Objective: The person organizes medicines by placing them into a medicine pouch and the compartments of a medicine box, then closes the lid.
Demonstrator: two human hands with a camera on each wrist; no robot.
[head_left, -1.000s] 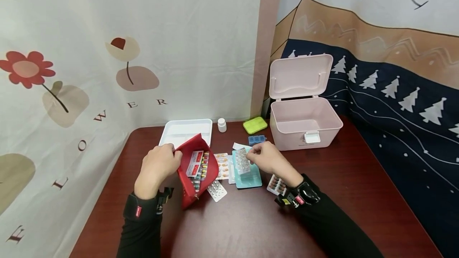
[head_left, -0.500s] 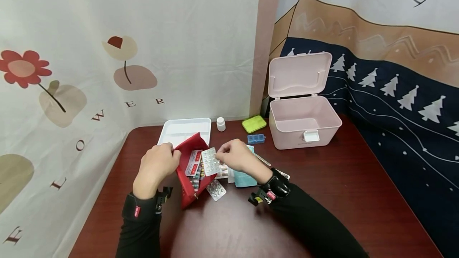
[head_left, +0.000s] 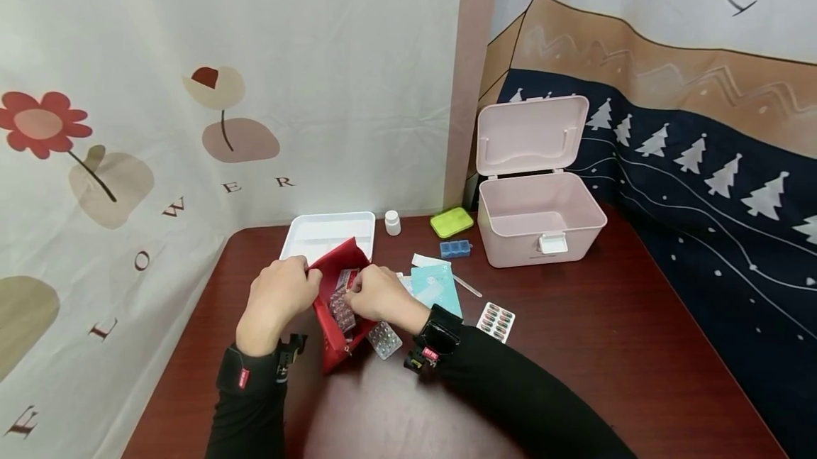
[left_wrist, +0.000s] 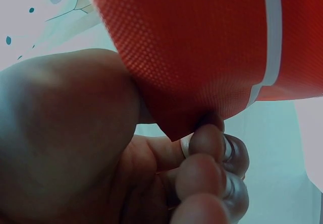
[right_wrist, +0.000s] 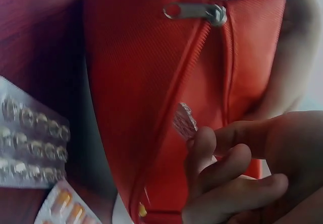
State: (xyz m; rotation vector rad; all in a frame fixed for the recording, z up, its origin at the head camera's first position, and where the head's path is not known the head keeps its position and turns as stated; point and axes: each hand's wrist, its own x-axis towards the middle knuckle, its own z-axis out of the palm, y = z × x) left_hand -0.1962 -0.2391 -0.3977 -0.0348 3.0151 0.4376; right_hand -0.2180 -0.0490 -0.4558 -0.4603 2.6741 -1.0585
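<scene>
My left hand point(head_left: 281, 296) grips the upper left edge of a red zippered pouch point(head_left: 345, 252), thumb on one side and curled fingers on the other. The pouch stands tilted with its mouth spread wide. With thumb and fingertips, my right hand point(head_left: 386, 299) pinches a clear blister pack point(head_left: 341, 308) that is partly inside the mouth. The right wrist view shows a corner of that pack point(right_wrist: 184, 121) past the zipper edge. Other packs inside are mostly covered by it. A silver blister pack point(head_left: 385, 340) lies against the pouch's lower right side.
Right of the pouch lie a light-blue packet point(head_left: 437, 285), a thin white stick point(head_left: 468, 286) and a capsule blister pack point(head_left: 495, 322). Behind are a white tray point(head_left: 338, 225), a white bottle point(head_left: 392, 223), a green case point(head_left: 452, 222), a blue pill box point(head_left: 455, 249) and an open pink box point(head_left: 517, 250).
My right hand has carried the clear blister pack leftward from above the light-blue packet into the pouch mouth. My left hand keeps its grip on the pouch, nearly unmoved.
</scene>
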